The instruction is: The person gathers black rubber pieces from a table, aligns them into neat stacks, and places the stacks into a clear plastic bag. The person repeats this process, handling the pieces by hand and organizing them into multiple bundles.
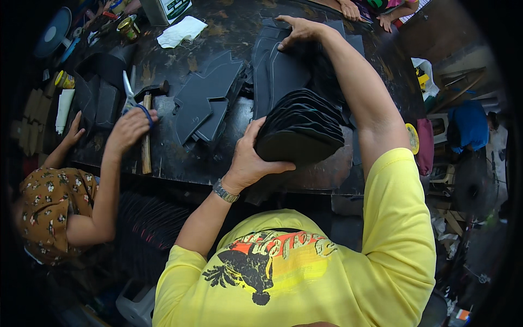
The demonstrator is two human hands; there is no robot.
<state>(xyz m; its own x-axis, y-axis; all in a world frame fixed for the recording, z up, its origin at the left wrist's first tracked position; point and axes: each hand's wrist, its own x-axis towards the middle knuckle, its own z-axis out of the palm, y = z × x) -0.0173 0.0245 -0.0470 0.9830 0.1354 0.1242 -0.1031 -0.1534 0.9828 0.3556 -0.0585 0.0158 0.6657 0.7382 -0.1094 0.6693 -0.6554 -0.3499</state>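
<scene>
Your left hand (251, 158) grips a fanned stack (300, 126) of black pieces near the table's (163, 158) front edge. Your right hand (297, 30) lies open and flat on more black pieces (283, 71) farther back.

A rectangular box (166, 10) with a white and green printed label stood at the far edge of the dark worktable (229, 158), cut by the upper rim. Left of it lay a small round tin (128, 27) with a golden lid. A yellow cylindrical container (65, 80) stood near the table's left edge.
</scene>
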